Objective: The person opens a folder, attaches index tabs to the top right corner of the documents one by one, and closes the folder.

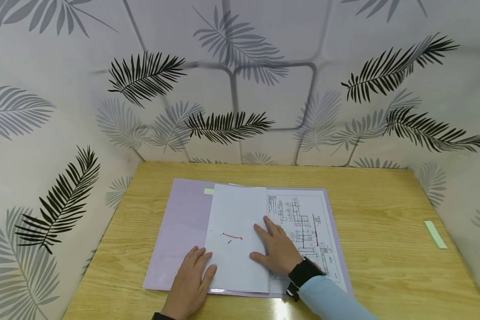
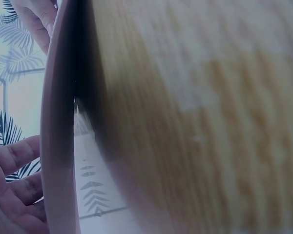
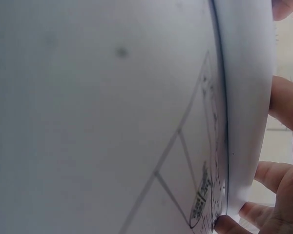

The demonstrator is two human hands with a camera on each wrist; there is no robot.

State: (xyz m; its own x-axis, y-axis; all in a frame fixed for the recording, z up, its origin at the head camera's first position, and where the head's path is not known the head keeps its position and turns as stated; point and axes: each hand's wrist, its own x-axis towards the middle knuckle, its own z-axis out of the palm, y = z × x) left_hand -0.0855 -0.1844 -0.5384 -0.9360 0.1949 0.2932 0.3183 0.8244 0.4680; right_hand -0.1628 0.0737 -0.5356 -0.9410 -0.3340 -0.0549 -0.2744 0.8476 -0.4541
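On the wooden table lies an open light purple folder (image 1: 181,222). A sheet with a printed technical drawing (image 1: 278,205) shows at its right. White paper (image 1: 236,266), folded over and marked with a short red line, covers the folder's middle. My left hand (image 1: 190,280) rests at that paper's lower left edge, fingers straight. With fingers spread, my right hand (image 1: 279,251) presses on the paper's right edge, by the fold. In the right wrist view, the fingertips (image 3: 271,175) touch the paper's pale curved edge. The left wrist view has the left hand (image 2: 12,195) beside the folder's edge.
A pale green strip of tape (image 1: 435,234) sticks to the table's right side, and another strip (image 1: 209,191) shows at the folder's top. Leaf-patterned cloth (image 1: 264,102) hangs behind and on both sides of the wooden table (image 1: 384,231).
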